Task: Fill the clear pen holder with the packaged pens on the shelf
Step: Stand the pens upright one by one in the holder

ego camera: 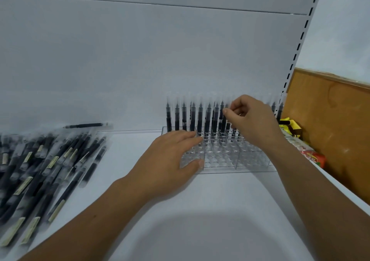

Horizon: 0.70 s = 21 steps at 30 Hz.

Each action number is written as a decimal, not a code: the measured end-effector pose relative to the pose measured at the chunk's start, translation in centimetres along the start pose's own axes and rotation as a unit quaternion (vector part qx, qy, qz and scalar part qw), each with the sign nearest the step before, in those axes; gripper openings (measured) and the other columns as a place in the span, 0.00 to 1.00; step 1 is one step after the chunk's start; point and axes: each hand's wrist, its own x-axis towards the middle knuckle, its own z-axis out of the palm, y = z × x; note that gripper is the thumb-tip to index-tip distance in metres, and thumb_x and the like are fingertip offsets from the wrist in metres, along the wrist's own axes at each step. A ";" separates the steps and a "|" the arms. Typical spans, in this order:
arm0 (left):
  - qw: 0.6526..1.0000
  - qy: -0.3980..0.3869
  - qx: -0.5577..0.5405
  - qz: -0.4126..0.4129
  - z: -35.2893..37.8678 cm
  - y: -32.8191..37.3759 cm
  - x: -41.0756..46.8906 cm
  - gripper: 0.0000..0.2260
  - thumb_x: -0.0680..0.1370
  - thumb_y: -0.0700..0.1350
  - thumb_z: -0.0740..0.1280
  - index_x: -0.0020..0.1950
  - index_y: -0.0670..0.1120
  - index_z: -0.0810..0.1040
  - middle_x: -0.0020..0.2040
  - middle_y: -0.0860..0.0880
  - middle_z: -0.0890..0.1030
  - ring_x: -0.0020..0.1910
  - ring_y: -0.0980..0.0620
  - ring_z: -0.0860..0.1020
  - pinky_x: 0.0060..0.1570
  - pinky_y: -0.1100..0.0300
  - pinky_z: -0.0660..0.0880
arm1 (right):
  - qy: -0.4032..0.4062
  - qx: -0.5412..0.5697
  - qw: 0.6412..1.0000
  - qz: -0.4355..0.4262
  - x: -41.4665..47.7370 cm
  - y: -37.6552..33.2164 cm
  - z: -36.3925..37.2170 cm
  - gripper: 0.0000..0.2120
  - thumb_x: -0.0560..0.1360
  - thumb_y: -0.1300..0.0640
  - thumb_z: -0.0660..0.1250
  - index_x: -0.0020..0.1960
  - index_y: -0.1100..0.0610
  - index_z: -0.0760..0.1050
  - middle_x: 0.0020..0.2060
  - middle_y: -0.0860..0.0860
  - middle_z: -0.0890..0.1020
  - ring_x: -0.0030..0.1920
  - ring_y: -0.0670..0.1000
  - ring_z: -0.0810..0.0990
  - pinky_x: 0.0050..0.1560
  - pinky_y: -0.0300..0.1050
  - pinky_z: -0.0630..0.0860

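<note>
Head view: hands (170, 156) on pen (227, 124), pen holder (252, 159)

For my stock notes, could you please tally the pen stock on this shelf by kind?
Clear pen holder: 1
Row of standing pens: 1, count partly hidden
Standing pen pinched by the right hand: 1
Heap of packaged pens: 1, too blurred to count
Pen lying alone: 1
Total: 5

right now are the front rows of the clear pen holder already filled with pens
No, the pens stand only in the back rows of the clear pen holder; its front slots are empty.
</note>
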 end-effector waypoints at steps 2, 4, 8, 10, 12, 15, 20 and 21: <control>1.000 -0.003 0.004 0.000 0.0 -0.1 0.1 0.29 0.74 0.64 0.55 0.74 0.59 0.64 0.74 0.62 0.63 0.74 0.62 0.57 0.71 0.66 0.49 | -0.009 -0.012 1.000 0.006 0.0 -0.3 -0.3 0.08 0.76 0.48 0.69 0.41 0.47 0.73 0.36 0.45 0.81 0.38 0.47 0.81 0.44 0.50 0.80; 1.000 -0.009 0.005 0.003 -0.1 0.0 0.1 0.28 0.75 0.64 0.55 0.75 0.59 0.64 0.75 0.61 0.63 0.74 0.61 0.57 0.72 0.64 0.51 | -0.008 -0.021 1.000 0.009 -0.2 -0.7 -0.3 0.09 0.76 0.49 0.69 0.40 0.46 0.72 0.35 0.44 0.80 0.37 0.46 0.80 0.42 0.47 0.79; 1.000 -0.026 -0.001 0.007 -1.1 0.4 -0.5 0.24 0.79 0.60 0.60 0.75 0.58 0.62 0.75 0.61 0.61 0.75 0.60 0.56 0.75 0.61 0.51 | -0.019 -0.058 0.998 0.011 -0.9 -1.6 -1.0 0.07 0.76 0.46 0.68 0.42 0.48 0.76 0.35 0.40 0.79 0.39 0.45 0.79 0.39 0.41 0.76; 0.999 -0.023 0.021 0.015 -2.1 0.3 -0.8 0.23 0.80 0.59 0.60 0.75 0.58 0.63 0.75 0.60 0.62 0.74 0.60 0.58 0.72 0.66 0.49 | -0.037 -0.112 0.993 0.018 -1.0 -1.9 -1.7 0.11 0.76 0.41 0.66 0.43 0.47 0.78 0.35 0.41 0.79 0.40 0.45 0.79 0.41 0.42 0.76; 1.000 -0.016 0.024 -0.008 -3.9 -0.2 -1.2 0.22 0.80 0.59 0.60 0.73 0.58 0.66 0.73 0.61 0.65 0.72 0.61 0.62 0.67 0.68 0.52 | -0.017 -0.131 0.991 0.008 -1.2 -2.8 -2.5 0.13 0.76 0.39 0.65 0.44 0.48 0.80 0.36 0.42 0.80 0.40 0.46 0.79 0.42 0.43 0.77; 0.996 -0.002 0.030 -0.085 -6.6 -2.8 -3.0 0.20 0.79 0.61 0.60 0.70 0.58 0.71 0.69 0.61 0.71 0.69 0.59 0.67 0.66 0.65 0.60 | -0.006 -0.067 0.997 -0.046 -1.6 -6.7 -2.0 0.10 0.77 0.44 0.67 0.44 0.48 0.81 0.34 0.38 0.79 0.37 0.43 0.78 0.42 0.42 0.76; 0.976 -0.001 0.143 -0.166 -9.6 -9.1 -8.9 0.29 0.73 0.66 0.51 0.62 0.51 0.79 0.62 0.54 0.79 0.65 0.52 0.73 0.65 0.58 0.66 | -0.166 -0.060 0.973 -0.152 -1.6 -15.1 5.0 0.07 0.77 0.48 0.65 0.53 0.44 0.80 0.43 0.37 0.82 0.45 0.43 0.80 0.51 0.41 0.75; 0.970 0.008 0.159 -0.183 -10.0 -9.9 -10.0 0.30 0.73 0.66 0.52 0.63 0.50 0.79 0.63 0.53 0.79 0.66 0.50 0.73 0.67 0.57 0.65 | -0.196 -0.079 0.962 -0.172 -1.3 -16.4 6.9 0.09 0.78 0.48 0.64 0.57 0.44 0.79 0.48 0.38 0.82 0.49 0.45 0.80 0.54 0.42 0.74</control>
